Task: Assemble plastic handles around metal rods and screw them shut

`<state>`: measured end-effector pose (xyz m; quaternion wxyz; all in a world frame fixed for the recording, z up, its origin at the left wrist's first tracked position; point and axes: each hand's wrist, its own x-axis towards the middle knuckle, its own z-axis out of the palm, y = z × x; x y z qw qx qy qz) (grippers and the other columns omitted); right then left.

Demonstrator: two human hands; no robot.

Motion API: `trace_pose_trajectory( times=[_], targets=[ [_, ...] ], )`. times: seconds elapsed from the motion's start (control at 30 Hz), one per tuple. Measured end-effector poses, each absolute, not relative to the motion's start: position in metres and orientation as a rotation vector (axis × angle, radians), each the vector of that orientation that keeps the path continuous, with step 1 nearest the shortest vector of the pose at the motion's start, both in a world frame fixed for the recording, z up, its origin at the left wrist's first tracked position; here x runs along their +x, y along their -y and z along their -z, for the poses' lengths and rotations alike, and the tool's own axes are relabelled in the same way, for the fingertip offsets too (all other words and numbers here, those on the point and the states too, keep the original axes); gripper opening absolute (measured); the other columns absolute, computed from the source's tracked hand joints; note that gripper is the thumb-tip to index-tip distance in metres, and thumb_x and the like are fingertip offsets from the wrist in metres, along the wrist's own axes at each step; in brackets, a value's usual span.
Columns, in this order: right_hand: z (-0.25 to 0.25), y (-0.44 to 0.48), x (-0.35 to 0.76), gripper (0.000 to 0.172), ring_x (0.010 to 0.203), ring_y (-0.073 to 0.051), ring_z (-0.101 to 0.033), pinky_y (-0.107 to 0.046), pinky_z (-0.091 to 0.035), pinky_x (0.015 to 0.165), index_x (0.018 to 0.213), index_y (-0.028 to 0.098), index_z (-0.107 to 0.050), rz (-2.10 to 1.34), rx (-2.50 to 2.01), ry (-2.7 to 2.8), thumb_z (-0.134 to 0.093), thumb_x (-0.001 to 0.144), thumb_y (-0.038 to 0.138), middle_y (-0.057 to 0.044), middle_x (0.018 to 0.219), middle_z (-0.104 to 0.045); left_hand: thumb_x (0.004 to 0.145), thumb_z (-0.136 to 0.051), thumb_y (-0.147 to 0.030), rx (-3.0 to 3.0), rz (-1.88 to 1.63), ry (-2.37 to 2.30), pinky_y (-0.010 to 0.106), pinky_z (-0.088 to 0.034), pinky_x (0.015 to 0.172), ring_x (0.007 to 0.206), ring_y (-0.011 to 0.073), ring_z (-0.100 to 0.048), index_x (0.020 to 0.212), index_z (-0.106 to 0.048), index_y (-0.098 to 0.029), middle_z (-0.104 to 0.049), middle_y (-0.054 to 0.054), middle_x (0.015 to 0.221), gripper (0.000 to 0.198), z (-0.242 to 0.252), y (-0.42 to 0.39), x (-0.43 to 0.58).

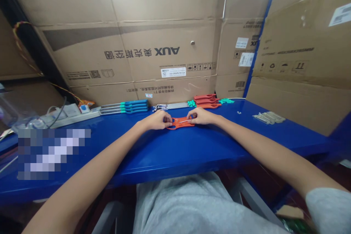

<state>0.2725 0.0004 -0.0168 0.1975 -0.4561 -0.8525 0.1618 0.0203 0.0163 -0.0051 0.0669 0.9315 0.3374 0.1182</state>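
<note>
An orange plastic piece (180,125) with rounded openings at its ends lies flat on the blue table in front of me. My left hand (158,120) is closed on its left end, thumb and fingers pinching the edge. Over the right end, my right hand (203,116) pinches a thin metal rod (184,121), which points left across the middle of the piece. Whether the rod touches the piece I cannot tell. Behind my hands lie a bundle of metal rods (177,105), small green parts (191,104) and a stack of orange-red handles (205,101).
Blue-handled tools (136,106) are stacked at the back left beside a power strip (74,117). More green parts (226,100) lie behind my right hand. Clear plastic pieces (269,117) are piled on the right. Cardboard (137,40) walls the table's back.
</note>
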Motion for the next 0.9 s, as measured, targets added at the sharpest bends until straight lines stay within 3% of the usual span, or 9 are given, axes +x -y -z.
trace_pose_trajectory(
  times=[0.4,0.63,0.9],
  targets=[
    [0.0140,0.0034,0.2710,0.017,0.054,-0.009,-0.046,-0.022,-0.032,0.052,0.082,0.011,-0.071,-0.473,-1.282,2.407,-0.061,0.076,0.022,-0.002,0.065,-0.063,0.082,-0.057,-0.034,2.767,-0.365,-1.000,0.022,-0.042,0.057,0.063,0.0141,-0.060,0.085,-0.073,-0.014,-0.073,0.006,0.078,0.027,0.0076,-0.0136,0.0232],
    [0.0129,0.0046,0.2704,0.016,0.053,-0.009,-0.044,-0.021,-0.031,0.052,0.081,0.011,-0.071,-0.458,-1.252,2.446,-0.060,0.074,0.021,0.000,0.062,-0.060,0.080,-0.058,-0.027,2.910,-0.412,-0.966,0.023,-0.041,0.063,0.068,0.0144,-0.060,0.080,-0.073,-0.016,-0.071,0.005,0.077,0.019,0.0060,-0.0107,0.0261],
    [0.0123,0.0066,0.2691,0.014,0.052,-0.009,-0.044,-0.022,-0.032,0.054,0.079,0.011,-0.070,-0.489,-1.267,2.420,-0.060,0.072,0.019,0.000,0.060,-0.059,0.082,-0.054,-0.027,2.889,-0.407,-0.985,0.023,-0.038,0.055,0.060,0.0127,-0.055,0.080,-0.070,-0.015,-0.067,0.003,0.071,0.020,0.0110,-0.0137,0.0269]
  ],
)
